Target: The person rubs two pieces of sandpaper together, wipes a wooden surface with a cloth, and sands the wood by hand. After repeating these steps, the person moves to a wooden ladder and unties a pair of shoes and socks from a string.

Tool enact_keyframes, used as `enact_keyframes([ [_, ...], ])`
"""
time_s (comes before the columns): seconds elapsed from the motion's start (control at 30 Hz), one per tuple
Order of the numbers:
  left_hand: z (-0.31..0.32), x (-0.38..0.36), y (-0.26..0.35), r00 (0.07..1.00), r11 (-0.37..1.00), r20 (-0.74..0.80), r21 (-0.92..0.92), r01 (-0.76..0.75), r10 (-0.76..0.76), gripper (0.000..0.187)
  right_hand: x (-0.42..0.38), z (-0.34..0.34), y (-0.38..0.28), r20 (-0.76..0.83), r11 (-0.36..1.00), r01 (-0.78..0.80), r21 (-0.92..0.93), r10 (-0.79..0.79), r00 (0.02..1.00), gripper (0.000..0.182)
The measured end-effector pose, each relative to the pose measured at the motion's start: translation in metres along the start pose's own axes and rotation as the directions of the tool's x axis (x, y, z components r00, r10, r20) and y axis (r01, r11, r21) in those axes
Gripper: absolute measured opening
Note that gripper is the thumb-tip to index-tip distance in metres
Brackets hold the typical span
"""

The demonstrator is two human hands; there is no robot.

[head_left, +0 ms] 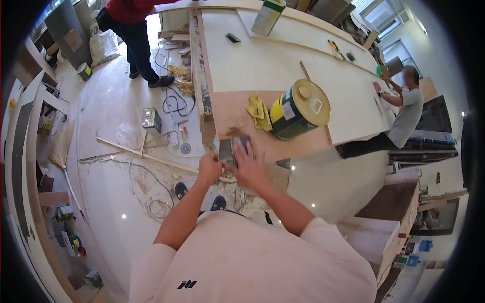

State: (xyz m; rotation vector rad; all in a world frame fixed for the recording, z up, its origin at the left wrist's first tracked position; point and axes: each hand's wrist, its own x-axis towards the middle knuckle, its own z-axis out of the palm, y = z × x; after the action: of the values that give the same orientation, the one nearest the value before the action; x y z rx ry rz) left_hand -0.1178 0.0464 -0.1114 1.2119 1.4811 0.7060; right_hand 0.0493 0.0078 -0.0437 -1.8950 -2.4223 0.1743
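At the near corner of the workbench, my left hand [209, 168] is closed, its thumb and fingers pinching the lower edge of a dark grey sheet [226, 150] that looks like sandpaper. My right hand [248, 169] is blurred by motion; its fingers lie across the right part of this sheet, with the thumb near its lower edge. Beyond the sheet, a brown dusty patch [234, 132] marks the bare wood panel [227, 108]. A crumpled yellow cloth [259, 111] rests beside a large round metal can [308, 103], just ahead of my right hand.
A person [406, 108] in a grey shirt leans over the white board [348, 106] at right. Another person [139, 40] stands at the upper left. A rectangular tin [268, 17] sits far back on the bench. Cables [177, 101], a metal can [150, 120] and wood strips [121, 146] lie about the floor.
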Motion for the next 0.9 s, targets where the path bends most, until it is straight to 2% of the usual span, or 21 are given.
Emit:
enact_keyframes([
  [0.07,-0.008,-0.007,0.019,0.999,1.0,0.035,-0.019,0.017,-0.016,0.021,0.037,-0.002,0.007,-0.055,0.999,-0.047,0.014,0.048,0.997,0.079],
  [0.1,-0.012,-0.011,0.031,0.997,0.996,0.043,-0.055,0.071,-0.069,0.019,0.033,-0.005,0.003,-0.033,0.999,-0.047,0.011,0.048,0.998,0.08],
  [0.2,-0.021,-0.009,0.034,0.984,0.988,0.158,-0.118,0.099,-0.08,0.021,-0.008,-0.017,-0.011,0.067,0.999,-0.033,-0.01,0.034,0.997,0.082],
  [0.27,-0.039,0.001,0.046,0.948,0.994,0.299,0.054,0.095,-0.107,0.024,-0.032,-0.025,-0.013,0.174,0.999,0.02,-0.03,-0.014,0.985,0.083],
  [0.3,-0.046,0.003,0.048,0.922,0.986,0.362,0.144,0.089,-0.136,0.026,-0.036,-0.02,-0.009,0.14,0.999,0.038,-0.013,-0.035,0.99,0.082],
  [0.4,-0.038,0.021,0.038,0.992,0.998,0.12,-0.048,-0.029,0.035,0.028,-0.033,-0.009,-0.004,0.063,0.998,0.048,0.047,-0.051,0.997,0.08],
  [0.43,-0.032,0.009,0.049,0.991,0.953,0.046,-0.271,0.137,-0.129,0.033,-0.029,-0.013,-0.005,0.071,0.997,0.026,0.066,-0.031,0.997,0.08],
  [0.53,-0.004,-0.022,0.03,0.943,0.663,0.086,-0.69,0.29,-0.323,0.035,-0.028,-0.013,-0.005,0.072,0.997,0.011,0.078,-0.016,0.997,0.079],
  [0.57,0.001,-0.027,0.025,0.939,0.655,0.087,-0.694,0.298,-0.334,0.022,-0.029,-0.01,-0.005,0.071,0.997,0.01,0.077,-0.016,0.997,0.079],
  [0.67,0.002,-0.023,0.02,0.984,0.844,-0.015,-0.516,0.145,-0.179,0.019,-0.028,-0.012,-0.004,0.073,0.993,0.084,0.079,-0.09,0.993,0.081],
  [0.77,0.005,-0.013,0.015,0.988,0.922,-0.081,-0.375,0.091,-0.13,0.02,0.019,0.004,0.015,-0.028,0.982,0.188,0.003,-0.188,0.982,0.078],
  [0.87,0.008,-0.01,0.012,0.985,0.943,-0.131,-0.326,0.06,-0.108,0.02,0.035,-0.008,0.005,-0.06,0.993,0.079,0.084,-0.074,0.995,0.073],
  [0.9,0.005,-0.01,0.009,0.987,0.951,-0.126,-0.303,0.058,-0.1,0.02,0.026,-0.007,0.001,-0.033,0.99,0.119,0.072,-0.116,0.993,0.072],
])
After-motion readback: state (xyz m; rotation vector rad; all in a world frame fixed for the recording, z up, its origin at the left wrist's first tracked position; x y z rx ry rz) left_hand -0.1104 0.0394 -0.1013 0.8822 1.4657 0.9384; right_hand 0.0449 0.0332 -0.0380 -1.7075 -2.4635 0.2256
